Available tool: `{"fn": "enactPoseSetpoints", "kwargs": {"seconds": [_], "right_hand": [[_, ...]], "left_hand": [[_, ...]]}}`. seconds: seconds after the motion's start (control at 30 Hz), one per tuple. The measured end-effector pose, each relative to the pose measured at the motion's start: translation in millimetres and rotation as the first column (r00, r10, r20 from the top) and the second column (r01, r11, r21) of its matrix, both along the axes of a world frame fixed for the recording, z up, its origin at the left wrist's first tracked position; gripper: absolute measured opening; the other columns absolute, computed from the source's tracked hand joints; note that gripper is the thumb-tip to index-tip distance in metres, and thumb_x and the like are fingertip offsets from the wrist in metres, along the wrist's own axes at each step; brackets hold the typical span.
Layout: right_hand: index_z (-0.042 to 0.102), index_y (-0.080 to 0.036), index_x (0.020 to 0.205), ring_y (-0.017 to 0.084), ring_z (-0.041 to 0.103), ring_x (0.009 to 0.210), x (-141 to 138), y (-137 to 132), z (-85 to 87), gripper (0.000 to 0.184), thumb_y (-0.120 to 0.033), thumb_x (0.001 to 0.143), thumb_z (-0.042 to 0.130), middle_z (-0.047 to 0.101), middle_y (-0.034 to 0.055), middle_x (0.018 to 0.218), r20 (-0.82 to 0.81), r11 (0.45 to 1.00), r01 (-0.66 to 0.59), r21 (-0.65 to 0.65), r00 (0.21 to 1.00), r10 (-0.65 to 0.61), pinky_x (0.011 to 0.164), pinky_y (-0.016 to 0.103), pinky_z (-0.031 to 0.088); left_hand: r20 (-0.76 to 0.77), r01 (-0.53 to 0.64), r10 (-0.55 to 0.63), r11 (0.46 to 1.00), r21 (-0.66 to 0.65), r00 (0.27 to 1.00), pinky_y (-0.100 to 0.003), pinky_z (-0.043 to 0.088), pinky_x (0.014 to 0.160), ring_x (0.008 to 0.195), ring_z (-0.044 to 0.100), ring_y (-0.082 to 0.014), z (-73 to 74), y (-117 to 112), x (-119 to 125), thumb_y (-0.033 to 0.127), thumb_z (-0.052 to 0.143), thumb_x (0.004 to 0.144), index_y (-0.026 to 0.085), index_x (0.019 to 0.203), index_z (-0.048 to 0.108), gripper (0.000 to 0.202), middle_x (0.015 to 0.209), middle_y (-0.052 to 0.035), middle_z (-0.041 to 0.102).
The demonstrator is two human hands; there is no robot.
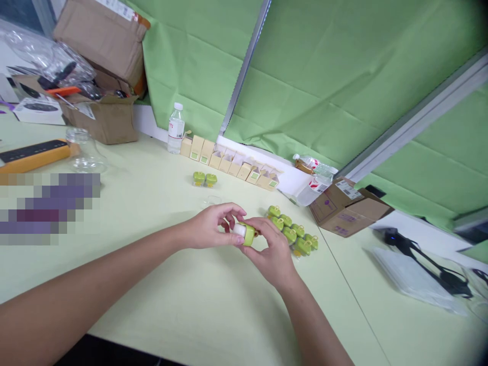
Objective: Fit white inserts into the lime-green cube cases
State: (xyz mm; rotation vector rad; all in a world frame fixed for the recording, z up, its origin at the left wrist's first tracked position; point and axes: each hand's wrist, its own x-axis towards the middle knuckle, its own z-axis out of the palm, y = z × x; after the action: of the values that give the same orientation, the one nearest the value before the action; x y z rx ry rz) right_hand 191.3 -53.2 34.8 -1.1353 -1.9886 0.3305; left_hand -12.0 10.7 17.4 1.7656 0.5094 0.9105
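Observation:
Between my two hands is a small green case (249,235) with a white part (239,230) showing at its left end and a small loop at its right. My left hand (209,226) pinches the white end with thumb and fingers. My right hand (272,249) grips the green end from the right. Just behind my left hand lies a small transparent cover (211,201). Several similar green cases (290,235) with loops stand grouped right of my right hand. Two more green cases (205,178) sit farther back.
A row of small cardboard boxes (224,161) lines the wall beside a water bottle (176,129). At right are lying bottles (314,188), a carton (345,208) and a black headset (430,264). A glass jar (86,152), power strip (34,155) and larger carton (110,119) stand left.

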Motion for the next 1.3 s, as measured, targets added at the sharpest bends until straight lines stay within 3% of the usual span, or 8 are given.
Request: {"fn": "enactPoseSetpoints", "kwargs": {"seconds": [0.1, 0.23, 0.4, 0.57, 0.77, 0.9, 1.07, 1.3], "right_hand": [[0.066, -0.032, 0.113, 0.026, 0.062, 0.095, 2, 2, 0.6, 0.036, -0.026, 0.079, 0.076, 0.067, 0.0061, 0.106, -0.023, 0.999, 0.034, 0.023, 0.999, -0.034, 0.078, 0.04, 0.053], [0.066, -0.032, 0.112, 0.026, 0.061, 0.095, 2, 2, 3.2, 0.038, -0.029, 0.077, 0.079, 0.067, 0.0065, 0.105, -0.058, 0.998, 0.051, 0.031, 0.997, -0.049, 0.077, 0.041, 0.052], [0.065, -0.032, 0.115, 0.026, 0.061, 0.094, 0, -1, 3.2, 0.037, -0.027, 0.08, 0.077, 0.066, 0.0064, 0.106, -0.011, 0.999, 0.018, 0.033, 1.0, -0.018, 0.078, 0.04, 0.052], [0.064, -0.032, 0.115, 0.027, 0.061, 0.099, 2, -1, 2.2, 0.04, -0.028, 0.077, 0.079, 0.067, 0.0064, 0.109, -0.044, 0.997, 0.067, 0.025, 0.997, -0.066, 0.079, 0.041, 0.052], [0.063, -0.033, 0.12, 0.026, 0.062, 0.102, 1, 0, -2.0, 0.041, -0.027, 0.081, 0.076, 0.066, 0.0069, 0.114, -0.024, 0.998, 0.053, 0.03, 0.998, -0.053, 0.079, 0.039, 0.056], [0.062, -0.032, 0.124, 0.025, 0.063, 0.104, -1, 1, -7.9, 0.046, -0.03, 0.08, 0.077, 0.064, 0.0076, 0.118, -0.122, 0.997, 0.029, -0.073, 0.992, -0.038, 0.082, 0.039, 0.058], [0.063, -0.028, 0.125, 0.025, 0.065, 0.106, -1, 4, -11.5, 0.043, -0.035, 0.084, 0.073, 0.064, 0.0089, 0.125, -0.403, 0.942, -0.143, -0.304, 0.915, 0.009, 0.092, 0.043, 0.056], [0.06, -0.027, 0.116, 0.02, 0.068, 0.091, -2, 3, -0.5, 0.048, -0.035, 0.074, 0.082, 0.069, 0.0036, 0.098, -0.547, 0.856, -0.216, -0.47, 0.832, -0.09, 0.084, 0.037, 0.056]], "left_hand": [[-0.047, -0.05, 0.05, 0.999, -0.006, 0.998, -0.034, 0.054, 0.078, 0.086, 0.06, -0.0151, -5.3, 11, -4, 0.035, 0.079, 0.073, 0.021, 0.121, 0.057, 0.055, 0.116, -0.0099, 0.061], [-0.092, -0.191, 0.192, 0.981, 0.016, 0.977, -0.032, 0.052, 0.074, 0.08, 0.057, -0.0133, -7.1, 17, -8, 0.04, 0.071, 0.081, 0.02, 0.113, 0.06, 0.04, 0.106, -0.0073, 0.062], [-0.083, -0.09, 0.093, 0.995, 0.049, 0.992, -0.027, 0.051, 0.069, 0.083, 0.059, -0.0143, -5.5, 14, -6, 0.045, 0.074, 0.078, 0.021, 0.119, 0.058, 0.05, 0.111, -0.0081, 0.062], [-0.197, -0.311, 0.337, 0.939, 0.148, 0.921, -0.026, 0.048, 0.061, 0.07, 0.056, -0.0125, -10.3, 24, -11, 0.052, 0.072, 0.077, 0.02, 0.105, 0.064, 0.043, 0.099, -0.005, 0.064], [-0.023, 0.019, -0.023, 0.982, -0.188, 0.999, -0.027, 0.051, 0.058, 0.072, 0.065, -0.0164, -4.9, 7, -1, 0.05, 0.065, 0.086, 0.019, 0.117, 0.058, 0.045, 0.089, -0.0057, 0.07], [0.028, 0.009, -0.002, 0.973, -0.232, 1.0, -0.03, 0.053, 0.064, 0.066, 0.062, -0.0135, -5.7, 0, 6, 0.044, 0.073, 0.082, 0.015, 0.107, 0.063, 0.039, 0.081, -0.0046, 0.069], [0.08, -0.01, 0.027, 0.978, -0.207, 0.996, -0.032, 0.056, 0.073, 0.075, 0.065, -0.0159, -9.8, 6, 6, 0.04, 0.075, 0.08, 0.013, 0.102, 0.067, 0.035, 0.086, -0.007, 0.07], [0.049, -0.012, 0.02, 0.987, -0.163, 0.999, -0.034, 0.056, 0.08, 0.088, 0.068, -0.0197, -6.6, 1, 6, 0.039, 0.073, 0.082, 0.016, 0.105, 0.067, 0.033, 0.093, -0.0083, 0.071]]}}
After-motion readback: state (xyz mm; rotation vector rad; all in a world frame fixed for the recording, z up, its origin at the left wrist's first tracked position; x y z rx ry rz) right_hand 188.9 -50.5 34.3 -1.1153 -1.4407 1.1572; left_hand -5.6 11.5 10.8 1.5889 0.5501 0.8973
